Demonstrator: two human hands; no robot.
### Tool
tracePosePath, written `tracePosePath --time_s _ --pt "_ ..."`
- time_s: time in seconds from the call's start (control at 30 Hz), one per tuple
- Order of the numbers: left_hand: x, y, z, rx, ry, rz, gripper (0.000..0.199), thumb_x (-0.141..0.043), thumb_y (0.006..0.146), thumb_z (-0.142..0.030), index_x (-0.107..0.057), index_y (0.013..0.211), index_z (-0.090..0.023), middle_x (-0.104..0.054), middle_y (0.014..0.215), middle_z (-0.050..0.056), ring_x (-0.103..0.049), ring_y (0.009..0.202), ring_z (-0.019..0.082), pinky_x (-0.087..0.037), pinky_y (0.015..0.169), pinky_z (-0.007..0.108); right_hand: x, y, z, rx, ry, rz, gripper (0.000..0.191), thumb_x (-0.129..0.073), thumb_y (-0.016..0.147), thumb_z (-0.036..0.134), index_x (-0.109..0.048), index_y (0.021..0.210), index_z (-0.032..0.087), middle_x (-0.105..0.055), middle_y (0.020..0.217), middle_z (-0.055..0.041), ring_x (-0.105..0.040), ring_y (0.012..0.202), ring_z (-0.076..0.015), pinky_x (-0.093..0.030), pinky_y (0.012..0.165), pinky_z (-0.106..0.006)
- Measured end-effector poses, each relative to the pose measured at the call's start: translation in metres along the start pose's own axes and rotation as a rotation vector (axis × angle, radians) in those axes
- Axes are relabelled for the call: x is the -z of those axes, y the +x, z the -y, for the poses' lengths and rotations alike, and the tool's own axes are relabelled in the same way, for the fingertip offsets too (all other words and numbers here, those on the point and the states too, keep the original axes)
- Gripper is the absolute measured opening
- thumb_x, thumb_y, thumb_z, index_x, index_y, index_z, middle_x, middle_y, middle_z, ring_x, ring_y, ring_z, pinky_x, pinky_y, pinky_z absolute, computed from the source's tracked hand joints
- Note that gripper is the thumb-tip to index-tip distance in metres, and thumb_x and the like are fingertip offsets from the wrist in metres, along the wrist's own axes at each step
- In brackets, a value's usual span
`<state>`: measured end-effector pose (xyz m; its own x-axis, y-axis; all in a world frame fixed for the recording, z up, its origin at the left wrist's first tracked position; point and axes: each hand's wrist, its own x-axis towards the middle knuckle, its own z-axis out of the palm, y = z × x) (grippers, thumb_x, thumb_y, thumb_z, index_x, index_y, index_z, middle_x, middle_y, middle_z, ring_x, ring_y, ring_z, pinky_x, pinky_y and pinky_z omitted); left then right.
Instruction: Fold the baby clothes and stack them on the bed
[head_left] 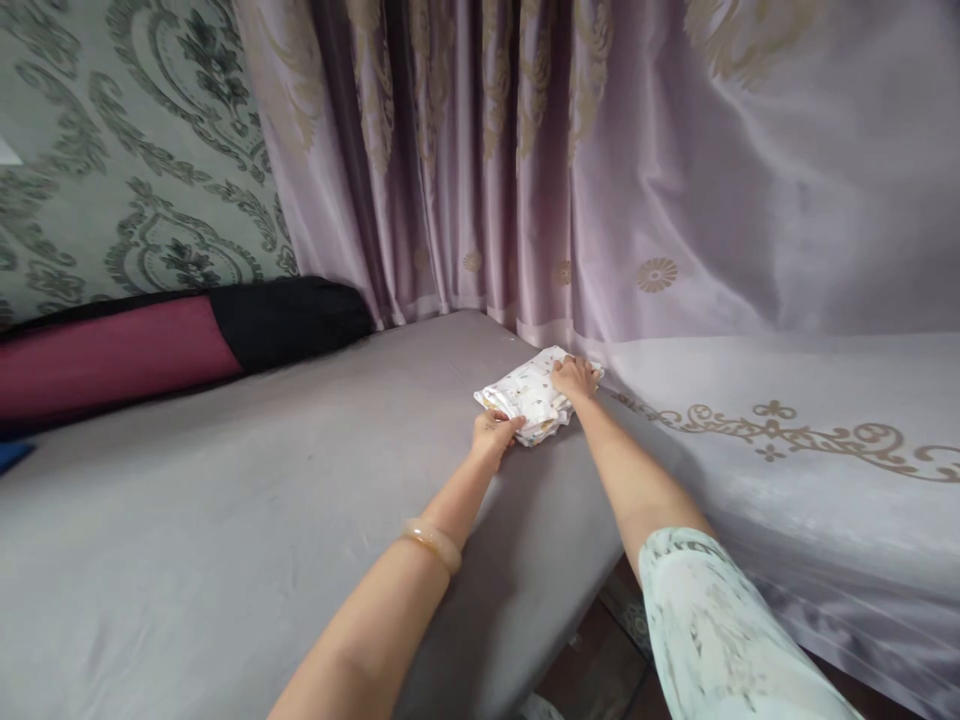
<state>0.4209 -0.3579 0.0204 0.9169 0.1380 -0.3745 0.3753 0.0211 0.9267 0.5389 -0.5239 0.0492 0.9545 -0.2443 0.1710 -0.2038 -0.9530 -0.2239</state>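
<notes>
A folded pile of white printed cloth (531, 390) lies on the grey sheet of the bed (315, 500), close to the curtain. The small print on it has coloured specks, and several layers show along its near edge. My left hand (495, 432) grips the near left edge, thumb on top and fingers partly hidden beneath. On the pile's right end sits my right hand (576, 378), its fingers curled onto the fabric. A pale bangle (433, 545) rings my left wrist.
A long black and dark red bag (172, 340) lies along the patterned wall. Purple curtains (465, 180) hang behind the bed and down its right side. A blue item (13, 456) shows at the left edge. Dark floor (600, 660) appears below the bed's edge.
</notes>
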Motion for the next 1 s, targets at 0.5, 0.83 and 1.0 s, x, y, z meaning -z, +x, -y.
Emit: tracePosePath --time_s 0.5,0.83,1.0 --pt "0.072 -0.03 0.004 -0.09 0.016 0.21 0.014 -0.069 0.08 -0.016 -0.058 0.087 -0.014 -0.065 0.065 -0.001 -0.053 0.049 0.007 -0.04 0.048 0.019 0.005 -0.053 0.049 0.358 -0.014 0.135 0.057 -0.022 0.1 0.042 -0.039 0.148 0.014 -0.03 0.157 -0.0158 -0.019 0.146 -0.0307 -0.014 0.116 -0.056" --pt "0.204 -0.056 0.024 -0.123 0.179 0.143 0.016 -0.074 0.073 -0.026 -0.064 0.081 -0.016 -0.067 0.067 0.002 -0.059 0.056 0.011 -0.043 0.051 0.021 -0.026 -0.07 0.053 0.521 -0.097 0.092 0.054 -0.033 0.095 0.043 -0.046 0.143 0.023 -0.045 0.146 -0.0181 -0.032 0.14 -0.036 -0.019 0.108 -0.068" --pt "0.267 -0.08 0.03 -0.097 0.159 -0.049 0.011 -0.071 0.076 -0.025 -0.064 0.077 -0.016 -0.067 0.063 0.001 -0.057 0.053 0.01 -0.042 0.049 0.019 -0.042 -0.047 0.046 0.483 -0.044 -0.002 0.051 -0.027 0.091 0.046 -0.066 0.12 0.033 -0.053 0.136 -0.0228 -0.039 0.135 -0.0366 -0.026 0.101 -0.066"
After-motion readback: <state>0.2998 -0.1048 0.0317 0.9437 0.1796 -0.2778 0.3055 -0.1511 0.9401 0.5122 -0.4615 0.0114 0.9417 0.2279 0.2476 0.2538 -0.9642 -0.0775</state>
